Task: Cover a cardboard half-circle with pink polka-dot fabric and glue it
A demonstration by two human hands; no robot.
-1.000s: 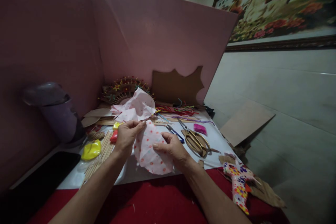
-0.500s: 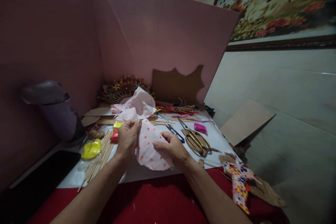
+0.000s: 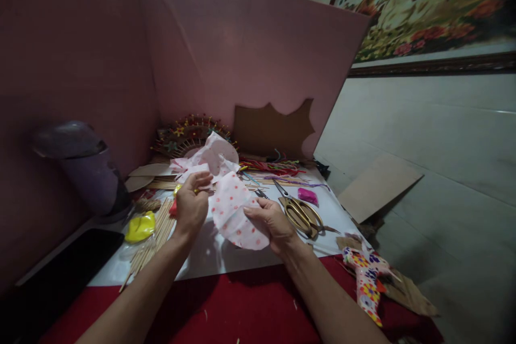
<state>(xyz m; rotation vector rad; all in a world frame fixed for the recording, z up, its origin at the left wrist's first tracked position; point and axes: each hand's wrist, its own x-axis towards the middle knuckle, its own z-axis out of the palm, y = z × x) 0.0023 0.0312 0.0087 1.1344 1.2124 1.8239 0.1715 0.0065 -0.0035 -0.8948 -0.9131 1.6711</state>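
My right hand [image 3: 276, 223] pinches the right edge of a rounded white piece of cloth or thin paper with red dots [image 3: 236, 215], thumb on top. It is held up above the white table covering. Just left of the piece is my left hand [image 3: 193, 199], its fingers loosely bent and apart, not gripping the piece. Behind the hands lies a crumpled pale pink dotted sheet [image 3: 217, 156]. To the right of my right hand rest gold-handled scissors [image 3: 302, 217] and small thread snips [image 3: 261, 193], the latter partly hidden by the hand.
Wooden sticks [image 3: 155, 244], a yellow clay packet [image 3: 140, 227] and a black phone-like slab [image 3: 80, 258] lie at left, near a purple cup [image 3: 91, 183]. A pink packet [image 3: 308, 196], cut cardboard [image 3: 274, 131] and a flower-patterned figure [image 3: 368, 285] stand or lie at right.
My left hand has let go of the dotted piece and moved slightly left and up, its fingers loosening. My right hand keeps the piece, now turned a little and slightly higher.
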